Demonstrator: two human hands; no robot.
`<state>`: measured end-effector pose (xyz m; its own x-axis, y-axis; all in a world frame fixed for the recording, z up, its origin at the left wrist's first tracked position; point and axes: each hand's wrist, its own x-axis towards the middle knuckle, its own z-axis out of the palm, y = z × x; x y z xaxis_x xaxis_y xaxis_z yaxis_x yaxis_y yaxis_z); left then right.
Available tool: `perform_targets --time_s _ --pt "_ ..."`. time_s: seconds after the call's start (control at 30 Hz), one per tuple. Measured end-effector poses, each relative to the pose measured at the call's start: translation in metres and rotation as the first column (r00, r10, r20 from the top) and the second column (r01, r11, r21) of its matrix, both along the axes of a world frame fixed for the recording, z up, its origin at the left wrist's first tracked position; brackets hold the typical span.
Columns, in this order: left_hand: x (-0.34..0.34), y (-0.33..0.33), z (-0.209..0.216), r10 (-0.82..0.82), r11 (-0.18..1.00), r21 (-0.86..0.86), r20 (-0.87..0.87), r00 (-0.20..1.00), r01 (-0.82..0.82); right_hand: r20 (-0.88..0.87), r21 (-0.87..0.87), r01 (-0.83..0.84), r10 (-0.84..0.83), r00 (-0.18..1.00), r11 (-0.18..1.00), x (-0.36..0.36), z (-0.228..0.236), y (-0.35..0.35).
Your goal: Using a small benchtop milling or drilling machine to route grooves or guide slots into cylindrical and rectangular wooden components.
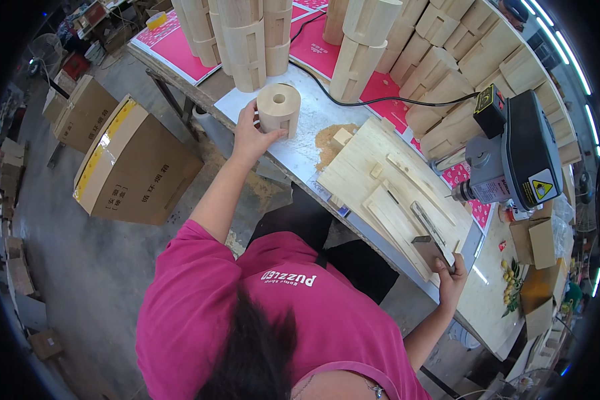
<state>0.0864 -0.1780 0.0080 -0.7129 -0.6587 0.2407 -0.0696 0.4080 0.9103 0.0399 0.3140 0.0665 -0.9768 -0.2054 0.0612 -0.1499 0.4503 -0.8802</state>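
We grasp with our left hand one round wooden block on the metal bench beside the sawdust, our right hand grips the jig board, and tall stacks seem already finished.

One drill press, roughly twenty stacked wooden cylinders.

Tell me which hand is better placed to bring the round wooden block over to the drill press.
Left. The left hand already grips the round wooden block on the bench, while the right hand holds a small flat piece at the jig board's near edge.
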Motion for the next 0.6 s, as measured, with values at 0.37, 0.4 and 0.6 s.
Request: perform_targets --time_s 0.37,0.4,0.6 --pt "-0.072 -0.001 0.01 0.331 0.932 -0.228 0.215 0.919 -0.283 0.004 0.006 0.011 -0.011 1.0 1.0 0.0 -0.003 0.002" --pt "-0.082 -0.007 0.006 0.329 0.932 -0.228 0.209 0.921 -0.281 0.009 0.002 0.011 -0.011 1.0 1.0 0.0 -0.004 0.003" --pt "-0.12 -0.019 -0.005 0.396 0.918 -0.064 0.068 0.916 -0.392 -0.005 0.011 0.027 -0.027 1.0 1.0 0.003 -0.002 0.0"
